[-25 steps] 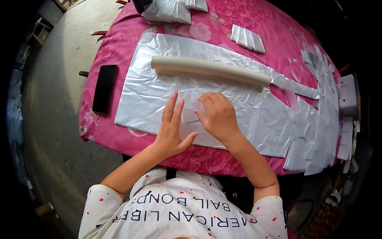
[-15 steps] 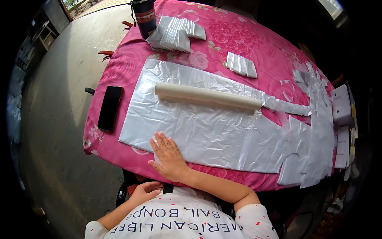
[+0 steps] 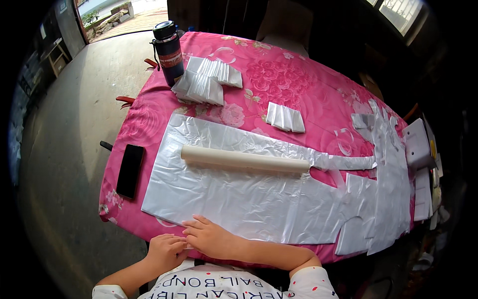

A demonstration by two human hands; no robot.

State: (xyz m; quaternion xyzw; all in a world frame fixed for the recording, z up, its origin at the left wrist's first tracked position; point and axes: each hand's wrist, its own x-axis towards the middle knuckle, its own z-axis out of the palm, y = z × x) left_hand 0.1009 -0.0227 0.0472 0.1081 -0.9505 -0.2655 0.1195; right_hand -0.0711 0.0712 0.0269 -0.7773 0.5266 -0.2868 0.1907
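Note:
My left hand (image 3: 168,252) is at the table's near edge with its fingers curled inward. Beside it, my right hand (image 3: 213,239) bends toward it, and their fingertips meet. A small whitish bit shows between them; most of it is hidden by the fingers, so its kind is unclear. Just beyond the hands lies a flat stack of white plastic bags (image 3: 239,204), its handle ends to the right. Across the stack rests a long cream-coloured tube (image 3: 244,159).
A black phone (image 3: 131,171) lies left of the stack. Farther back stand a dark flask (image 3: 169,55) and folded white packets (image 3: 204,82), with a smaller packet group (image 3: 285,117) to their right. Plastic offcuts (image 3: 391,194) cover the right end of the pink tablecloth (image 3: 284,74), near white boxes (image 3: 418,144).
My right hand has left the stack's surface and come back to the near edge. My left hand has risen from below the table edge to meet it. The view has tilted up.

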